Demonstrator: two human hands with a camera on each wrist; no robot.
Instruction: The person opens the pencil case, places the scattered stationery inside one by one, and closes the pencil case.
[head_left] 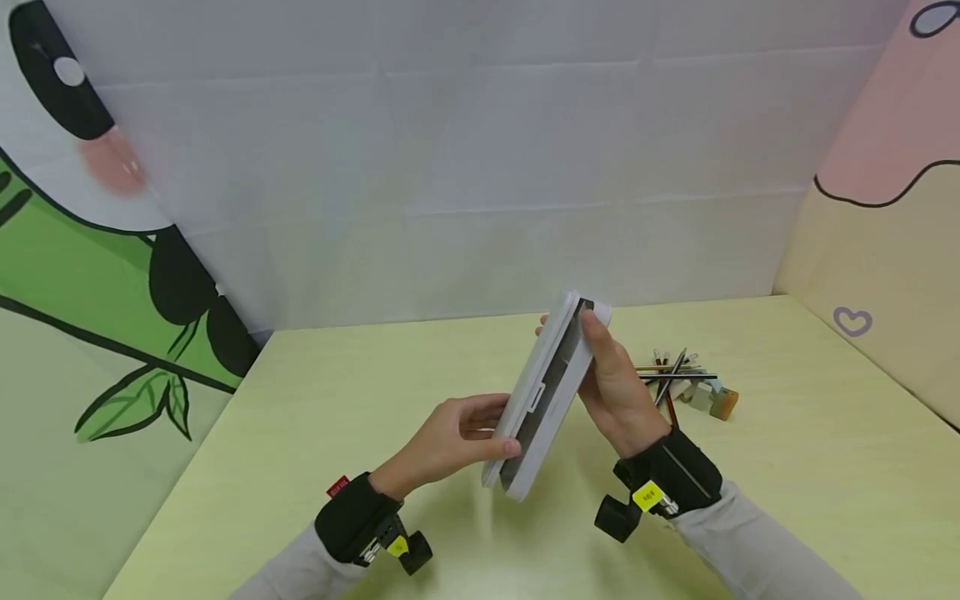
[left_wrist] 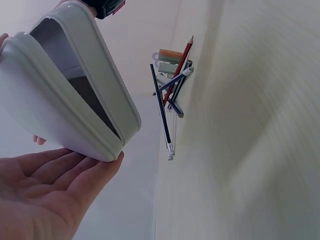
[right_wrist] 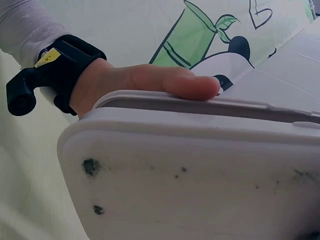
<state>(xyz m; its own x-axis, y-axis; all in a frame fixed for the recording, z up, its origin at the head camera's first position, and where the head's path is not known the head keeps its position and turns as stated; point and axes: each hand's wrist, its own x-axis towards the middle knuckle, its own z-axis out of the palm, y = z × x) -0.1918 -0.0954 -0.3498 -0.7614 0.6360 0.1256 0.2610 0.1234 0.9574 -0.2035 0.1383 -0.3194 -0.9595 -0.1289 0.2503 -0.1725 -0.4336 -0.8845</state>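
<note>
Both hands hold a white plastic pencil case [head_left: 551,417] tilted above the table, its lid [head_left: 534,367] slightly parted from the base along a long gap. My left hand [head_left: 457,433] grips the lower end, thumb on the near edge and fingers behind the lid. At the upper end, my right hand [head_left: 618,392] holds the base side, thumb at the gap. The left wrist view looks into the parted case [left_wrist: 112,85] from its end, showing a grey interior. Dark smudges mark the base [right_wrist: 190,170] in the right wrist view, where the left thumb [right_wrist: 197,87] lies over the lid edge.
Several pencils [left_wrist: 161,107] lie in a crossed pile on the table [head_left: 337,375], right of the right hand. Beside them sit small blocks, one with an orange sleeve [head_left: 724,404]. A white cloth wall [head_left: 487,167] stands behind, with printed panels left and right.
</note>
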